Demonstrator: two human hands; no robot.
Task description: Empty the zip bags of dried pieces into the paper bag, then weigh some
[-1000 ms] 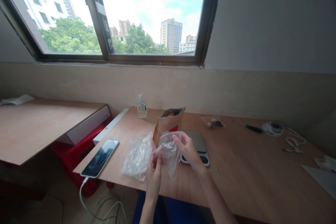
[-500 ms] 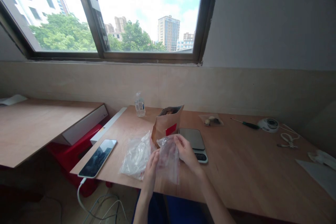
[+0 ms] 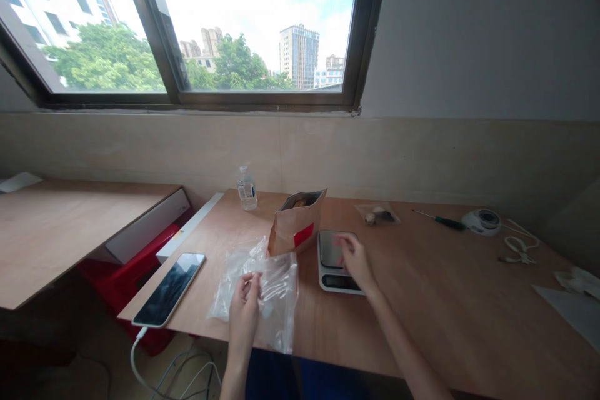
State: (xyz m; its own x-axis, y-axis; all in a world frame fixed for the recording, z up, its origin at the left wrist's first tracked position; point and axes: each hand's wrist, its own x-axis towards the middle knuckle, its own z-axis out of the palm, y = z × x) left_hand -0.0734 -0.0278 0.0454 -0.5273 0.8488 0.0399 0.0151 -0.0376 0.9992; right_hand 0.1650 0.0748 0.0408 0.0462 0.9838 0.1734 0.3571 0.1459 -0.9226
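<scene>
My left hand (image 3: 245, 300) pinches the edge of a clear zip-lock bag (image 3: 281, 312), which hangs to the right of the fingers and partly past the table's front edge. Under it lies a loose pile of more clear plastic bags (image 3: 222, 297). Above the kitchen scale (image 3: 330, 282) hovers my right hand (image 3: 355, 259), its fingers loosely bent and apart, with nothing visible in them. Part of the scale's metal plate is hidden by that hand. Behind the plastic bags stands an open brown paper pouch (image 3: 285, 234) with a red label; brownish contents show in its mouth.
A phone (image 3: 169, 290) on a cable lies at the left edge, and a water bottle (image 3: 247, 190) stands at the back. Farther right are a small filled bag (image 3: 379, 215), a screwdriver (image 3: 450, 223), a dome camera (image 3: 482, 222) and a white cable (image 3: 519, 250).
My right hand has let go of the clear bag and moved right, over the scale. My left hand has moved left and slightly down, keeping the bag, which now spreads over the others.
</scene>
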